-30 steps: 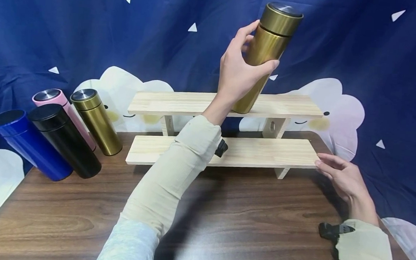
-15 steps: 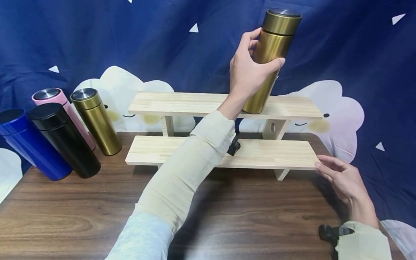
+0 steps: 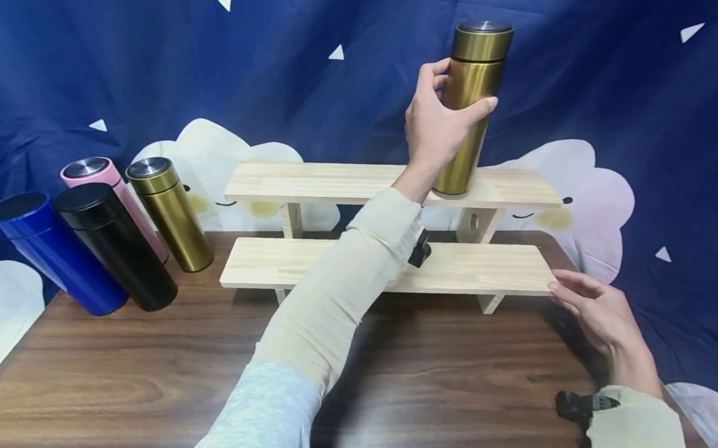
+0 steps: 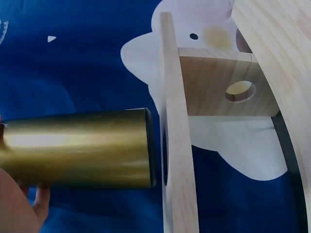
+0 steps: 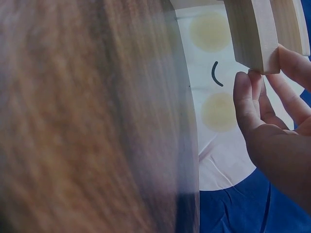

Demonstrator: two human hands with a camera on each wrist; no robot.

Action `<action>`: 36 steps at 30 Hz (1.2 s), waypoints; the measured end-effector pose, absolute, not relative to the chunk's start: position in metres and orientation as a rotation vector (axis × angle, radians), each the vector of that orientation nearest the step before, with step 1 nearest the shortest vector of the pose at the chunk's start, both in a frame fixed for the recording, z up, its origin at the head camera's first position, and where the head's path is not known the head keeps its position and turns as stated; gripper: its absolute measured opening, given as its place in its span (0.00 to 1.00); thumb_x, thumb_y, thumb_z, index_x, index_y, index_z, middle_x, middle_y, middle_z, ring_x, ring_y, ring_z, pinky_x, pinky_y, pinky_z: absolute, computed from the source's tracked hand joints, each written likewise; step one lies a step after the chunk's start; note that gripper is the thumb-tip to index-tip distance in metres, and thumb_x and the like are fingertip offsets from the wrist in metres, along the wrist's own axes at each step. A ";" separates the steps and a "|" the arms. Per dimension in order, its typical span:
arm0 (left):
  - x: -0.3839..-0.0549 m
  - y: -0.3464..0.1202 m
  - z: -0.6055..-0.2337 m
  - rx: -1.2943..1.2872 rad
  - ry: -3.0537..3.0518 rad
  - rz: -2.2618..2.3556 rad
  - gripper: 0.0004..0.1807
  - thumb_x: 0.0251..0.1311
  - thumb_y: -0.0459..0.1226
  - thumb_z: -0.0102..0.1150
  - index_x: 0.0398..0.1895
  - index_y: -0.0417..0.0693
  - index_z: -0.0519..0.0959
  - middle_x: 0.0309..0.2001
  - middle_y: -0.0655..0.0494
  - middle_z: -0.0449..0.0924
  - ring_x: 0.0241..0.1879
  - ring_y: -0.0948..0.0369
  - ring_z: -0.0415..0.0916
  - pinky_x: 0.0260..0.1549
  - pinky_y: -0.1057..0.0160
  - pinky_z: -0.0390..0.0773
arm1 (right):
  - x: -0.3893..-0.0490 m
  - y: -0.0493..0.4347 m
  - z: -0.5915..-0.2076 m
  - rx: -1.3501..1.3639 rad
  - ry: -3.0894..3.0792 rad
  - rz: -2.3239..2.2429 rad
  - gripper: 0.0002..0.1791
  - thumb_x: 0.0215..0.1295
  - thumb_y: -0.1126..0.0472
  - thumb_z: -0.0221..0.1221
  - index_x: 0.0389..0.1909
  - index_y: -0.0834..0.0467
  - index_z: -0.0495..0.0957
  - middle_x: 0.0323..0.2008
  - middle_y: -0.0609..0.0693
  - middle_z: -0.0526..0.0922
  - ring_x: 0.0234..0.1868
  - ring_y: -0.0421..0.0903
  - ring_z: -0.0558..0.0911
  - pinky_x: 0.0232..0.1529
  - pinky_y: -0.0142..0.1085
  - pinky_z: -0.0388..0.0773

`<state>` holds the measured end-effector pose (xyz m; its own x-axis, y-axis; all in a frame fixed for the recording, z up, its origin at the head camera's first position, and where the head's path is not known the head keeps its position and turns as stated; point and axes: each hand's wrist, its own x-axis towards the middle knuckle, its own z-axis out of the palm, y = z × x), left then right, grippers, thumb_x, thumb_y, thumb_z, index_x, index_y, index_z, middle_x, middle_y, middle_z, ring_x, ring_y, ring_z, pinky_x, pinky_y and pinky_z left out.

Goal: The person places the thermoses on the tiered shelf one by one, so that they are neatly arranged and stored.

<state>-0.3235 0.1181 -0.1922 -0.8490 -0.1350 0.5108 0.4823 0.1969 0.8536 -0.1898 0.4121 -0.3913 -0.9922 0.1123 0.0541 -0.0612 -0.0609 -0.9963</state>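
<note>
My left hand (image 3: 439, 123) grips a gold thermos (image 3: 474, 88) with a steel-topped lid, thumb and fingers curled round its body. The thermos stands nearly upright over the upper board of a two-tier wooden shelf (image 3: 318, 181), right of its middle. In the left wrist view, a thin gap shows between the base of the thermos (image 4: 82, 150) and the edge of the board (image 4: 176, 121). My right hand (image 3: 604, 318) pinches the right end of the lower board (image 3: 491, 268); in the right wrist view, its fingertips (image 5: 243, 80) are right at the board's end.
To the left on the brown wooden table (image 3: 143, 388) stand a blue thermos (image 3: 59, 255), a black thermos (image 3: 117, 248), a pink thermos (image 3: 108, 177) and another gold thermos (image 3: 170, 214). A blue curtain (image 3: 270, 64) with cloud prints hangs right behind the shelf.
My left hand has carried the gold thermos rightward along the upper board and slightly lower, and the thermos has straightened from a tilt. My right hand keeps its place on the lower board.
</note>
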 end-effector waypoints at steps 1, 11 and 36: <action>-0.324 0.119 -0.192 -0.319 -1.999 -1.693 0.42 0.45 0.48 0.81 0.65 0.60 0.70 0.50 0.69 0.77 0.43 0.75 0.72 0.40 0.74 0.70 | -0.190 0.412 -0.391 -0.056 -2.070 2.204 0.15 0.64 0.74 0.65 0.41 0.50 0.86 0.38 0.41 0.86 0.39 0.34 0.85 0.43 0.25 0.79; -0.329 0.121 -0.195 -0.284 -2.022 -1.662 0.41 0.46 0.48 0.80 0.64 0.60 0.70 0.54 0.69 0.77 0.46 0.74 0.72 0.42 0.73 0.70 | -0.191 0.409 -0.391 -0.066 -2.067 2.202 0.14 0.64 0.73 0.65 0.42 0.51 0.86 0.38 0.41 0.86 0.38 0.34 0.85 0.43 0.25 0.79; -0.340 0.115 -0.208 -0.483 -1.923 -1.755 0.42 0.50 0.46 0.78 0.69 0.58 0.68 0.57 0.65 0.74 0.47 0.71 0.71 0.44 0.74 0.69 | -0.191 0.403 -0.390 -0.105 -2.163 2.096 0.13 0.62 0.69 0.69 0.41 0.47 0.84 0.37 0.40 0.84 0.38 0.32 0.84 0.42 0.25 0.80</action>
<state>-0.3400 0.1148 -0.2081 -0.8180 -0.0652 0.5715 0.5632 0.1115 0.8188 -0.1910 0.4030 -0.3896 -0.9894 0.1385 0.0429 -0.0385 0.0341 -0.9987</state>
